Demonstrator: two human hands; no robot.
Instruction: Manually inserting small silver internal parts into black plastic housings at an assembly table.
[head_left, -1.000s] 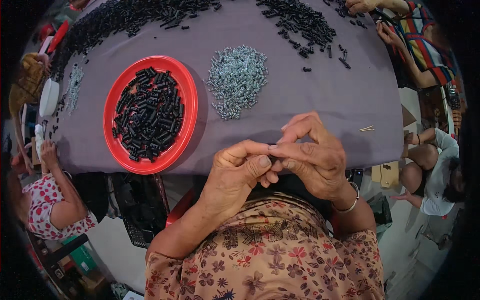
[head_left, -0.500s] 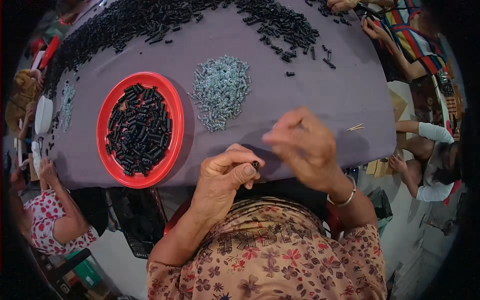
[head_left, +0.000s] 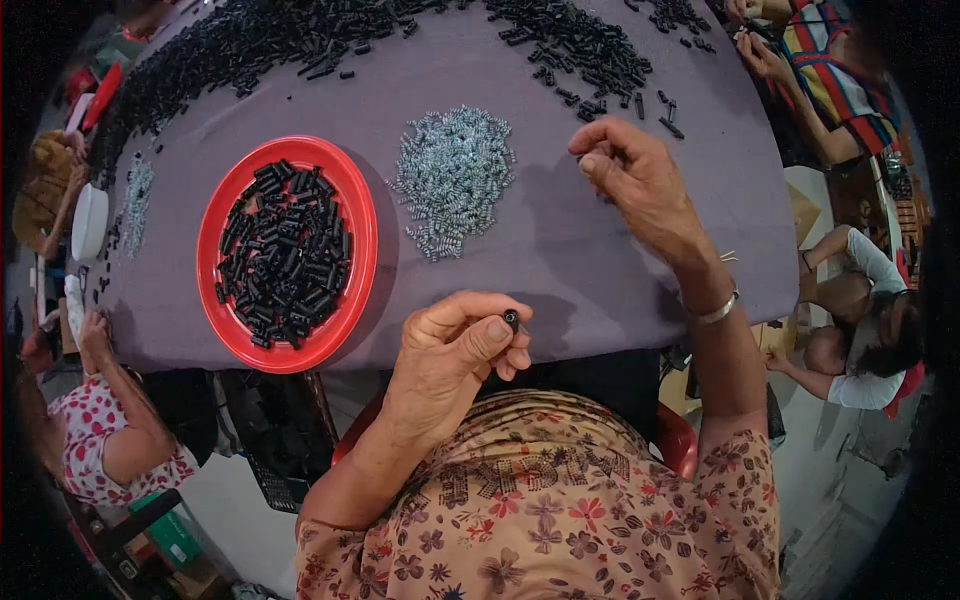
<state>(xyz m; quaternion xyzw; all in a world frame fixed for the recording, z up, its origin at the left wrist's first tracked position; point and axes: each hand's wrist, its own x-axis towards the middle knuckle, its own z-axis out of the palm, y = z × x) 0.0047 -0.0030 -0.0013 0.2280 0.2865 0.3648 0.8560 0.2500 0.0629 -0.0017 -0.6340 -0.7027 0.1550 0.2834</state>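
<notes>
Between the thumb and fingers of my left hand [head_left: 455, 345] is a small black tube [head_left: 511, 318], its round end facing up. A paler ring shows inside that end. Off to the right, my right hand [head_left: 645, 185] hovers over the cloth with fingers curled and thumb close to the index finger; whether anything is pinched there is hidden. A heap of small silvery springs [head_left: 455, 180] lies between my hands and the far pile. Left of it, a red oval tray [head_left: 368, 260] holds many short black tubes [head_left: 285, 250].
Black tubes form a long pile [head_left: 270, 50] along the table's far side, with another cluster [head_left: 585, 55] at its right. The grey-purple tablecloth [head_left: 590, 290] spans the table. Co-workers sit around it, one in a striped top [head_left: 835, 80]. A white dish [head_left: 90, 222] stands left.
My right hand has moved away from my left, up and to the right, toward the far cluster of tubes. My left hand keeps its grip on the black tube.
</notes>
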